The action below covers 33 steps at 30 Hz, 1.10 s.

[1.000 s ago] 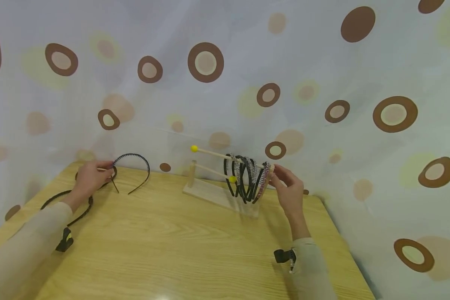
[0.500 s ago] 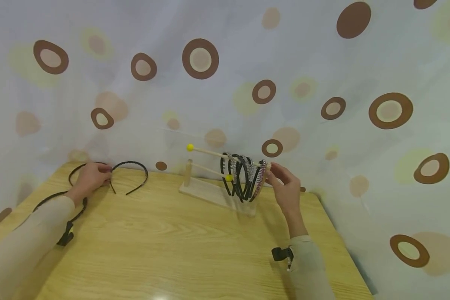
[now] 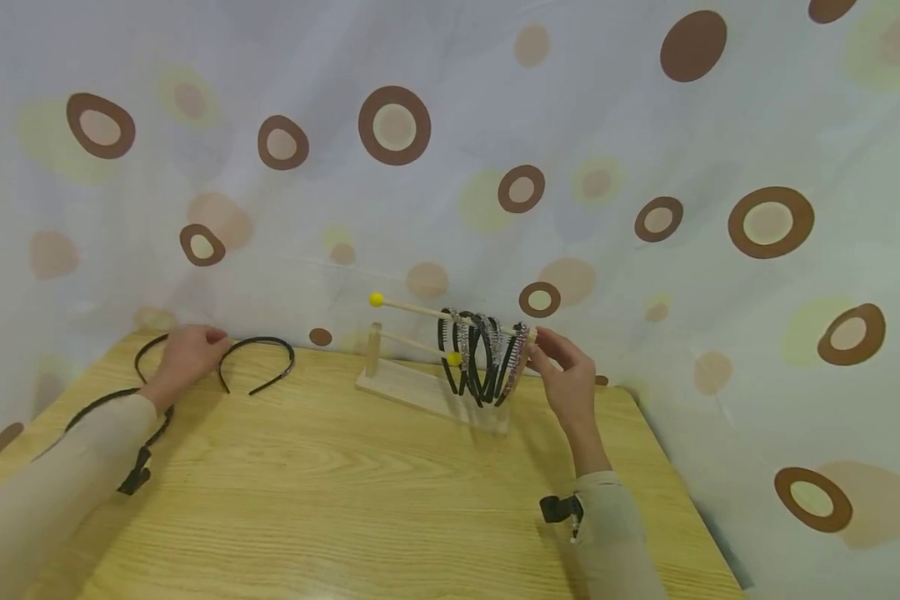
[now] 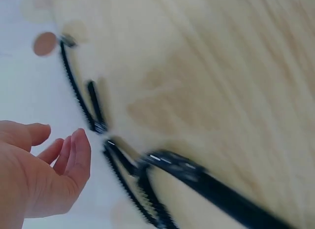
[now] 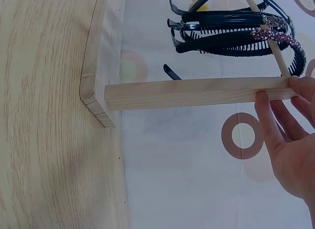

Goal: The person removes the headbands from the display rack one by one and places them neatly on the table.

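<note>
The right hand point(image 5: 295, 155) pinches the top of the end upright point(image 5: 192, 94) of a wooden stand point(image 3: 412, 385), thumb on one side and fingers on the other. From its upper rod point(image 3: 414, 308) hang several black headbands point(image 3: 486, 367), the one with pink stones point(image 5: 270, 36) nearest the upright. The left hand point(image 3: 192, 357) holds nothing: its fingers are loosely bent, with the thumb apart from them, and the left wrist view shows a gap between fingertips and headbands.

Three bands lie on the table point(image 3: 330, 500): a toothed one point(image 3: 262, 339) just right of the left hand, another point(image 3: 139, 354) partly hidden behind it, and a third point(image 3: 108, 396) nearer the person, partly covered by the sleeve.

The step in hand looks like reaching for a loose band while steadying the stand. It would go best if the left fingers took a single band near the crown of its arch, where neither leg gets in the way, and the sleeve stayed off the nearer one. The right hand should hold firmly without pulling, since a tilt might make the hung bands slide.
</note>
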{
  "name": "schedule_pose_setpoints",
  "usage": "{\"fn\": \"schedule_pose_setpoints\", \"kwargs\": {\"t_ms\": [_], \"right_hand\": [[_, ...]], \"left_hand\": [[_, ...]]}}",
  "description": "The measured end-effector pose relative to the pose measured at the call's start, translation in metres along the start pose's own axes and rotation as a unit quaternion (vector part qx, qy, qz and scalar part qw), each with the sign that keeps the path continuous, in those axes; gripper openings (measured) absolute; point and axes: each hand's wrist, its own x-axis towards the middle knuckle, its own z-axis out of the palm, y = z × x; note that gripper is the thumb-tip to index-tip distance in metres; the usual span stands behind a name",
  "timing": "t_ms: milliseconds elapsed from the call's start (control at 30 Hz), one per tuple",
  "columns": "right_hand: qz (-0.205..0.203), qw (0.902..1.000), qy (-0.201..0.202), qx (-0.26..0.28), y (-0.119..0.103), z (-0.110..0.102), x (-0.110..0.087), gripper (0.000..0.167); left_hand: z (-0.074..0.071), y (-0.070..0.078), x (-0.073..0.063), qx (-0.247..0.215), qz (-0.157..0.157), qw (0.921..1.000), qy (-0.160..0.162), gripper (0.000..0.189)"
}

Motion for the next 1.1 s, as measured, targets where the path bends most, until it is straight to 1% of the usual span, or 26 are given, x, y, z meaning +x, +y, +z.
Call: {"fn": "schedule_pose_setpoints", "kwargs": {"t_ms": [67, 167, 267, 367, 467, 533, 600, 667, 767, 833, 900, 967, 1033, 1100], "right_hand": [[0.000, 1.0000, -0.001, 0.002, -0.001, -0.002, 0.001, 0.034], [-0.001, 1.0000, -0.001, 0.001, -0.002, -0.005, 0.002, 0.034], [-0.006, 0.9999, 0.004, -0.008, -0.003, -0.008, 0.005, 0.034], [-0.009, 0.9998, 0.008, -0.014, -0.004, -0.010, 0.007, 0.033], [-0.008, 0.9999, 0.008, -0.008, -0.004, -0.012, 0.009, 0.034], [-0.006, 1.0000, 0.007, 0.001, -0.004, -0.012, 0.010, 0.033], [-0.005, 0.9999, 0.007, 0.008, -0.004, -0.011, 0.011, 0.034], [-0.007, 0.9999, 0.003, 0.013, -0.004, -0.009, 0.012, 0.034], [-0.005, 0.9998, -0.004, 0.017, -0.003, -0.006, 0.011, 0.035], [0.002, 0.9998, -0.004, 0.018, -0.002, -0.005, 0.008, 0.034], [0.012, 0.9997, -0.002, 0.020, -0.001, -0.005, 0.005, 0.034], [0.020, 0.9996, 0.000, 0.018, 0.000, -0.005, 0.001, 0.034], [0.021, 0.9995, -0.001, 0.022, 0.001, -0.005, -0.001, 0.035], [0.021, 0.9995, -0.003, 0.023, 0.000, -0.004, -0.002, 0.035]], "left_hand": [[0.002, 0.014, 0.002, -0.009, 0.008, 0.9999, 0.000, 0.042], [0.007, 0.041, 0.004, -0.038, 0.014, 0.9991, -0.010, 0.046], [0.015, 0.075, 0.006, -0.070, 0.021, 0.9971, -0.018, 0.049], [0.025, 0.113, 0.008, -0.102, 0.029, 0.9940, -0.025, 0.049], [0.037, 0.151, 0.006, -0.138, 0.052, 0.9887, -0.030, 0.047], [0.045, 0.174, 0.004, -0.165, 0.072, 0.9831, -0.032, 0.045], [0.056, 0.195, 0.002, -0.193, 0.093, 0.9763, -0.033, 0.042], [0.068, 0.213, 0.000, -0.210, 0.107, 0.9713, -0.032, 0.037], [0.089, 0.236, -0.005, -0.219, 0.128, 0.9664, -0.042, 0.031], [0.106, 0.249, -0.010, -0.212, 0.139, 0.9658, -0.056, 0.029], [0.122, 0.260, -0.015, -0.208, 0.143, 0.9651, -0.071, 0.029], [0.137, 0.270, -0.022, -0.216, 0.133, 0.9643, -0.077, 0.032], [0.150, 0.277, -0.027, -0.244, 0.107, 0.9613, -0.069, 0.038], [0.159, 0.285, -0.032, -0.285, 0.078, 0.9541, -0.052, 0.045]]}}
